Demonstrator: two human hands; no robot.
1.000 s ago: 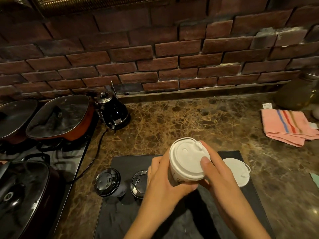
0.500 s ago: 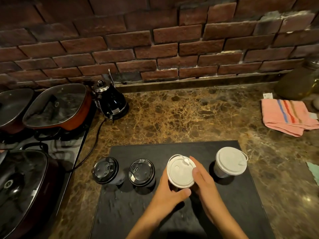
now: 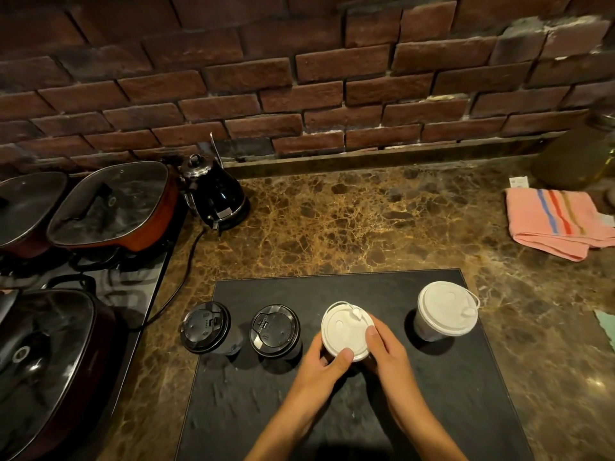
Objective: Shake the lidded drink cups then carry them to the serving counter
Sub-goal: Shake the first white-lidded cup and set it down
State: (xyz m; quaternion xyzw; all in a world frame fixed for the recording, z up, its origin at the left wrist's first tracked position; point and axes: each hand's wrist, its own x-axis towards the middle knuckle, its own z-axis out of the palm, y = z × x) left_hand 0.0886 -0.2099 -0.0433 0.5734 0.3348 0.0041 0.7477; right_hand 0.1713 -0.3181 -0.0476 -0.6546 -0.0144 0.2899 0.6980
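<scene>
Grip: both my hands, left hand (image 3: 321, 367) and right hand (image 3: 387, 356), curl round the white-lidded cup (image 3: 346, 331).
Contents: hidden under lids.
Mat (image 3: 349, 410): four lidded cups.

head view, steeply down, countertop (image 3: 366, 227) close

Left hand (image 3: 319, 364): on my feed it shows bare, no glove, ring or band that I can make out.
Right hand (image 3: 387, 352): bare as well; I see a short, plain nail on the thumb.
Left forearm (image 3: 283, 424): uncovered right down to the bottom edge, no sleeve or cuff in my view.
Right forearm (image 3: 422, 424): likewise uncovered, no watch or strap at the wrist.
</scene>
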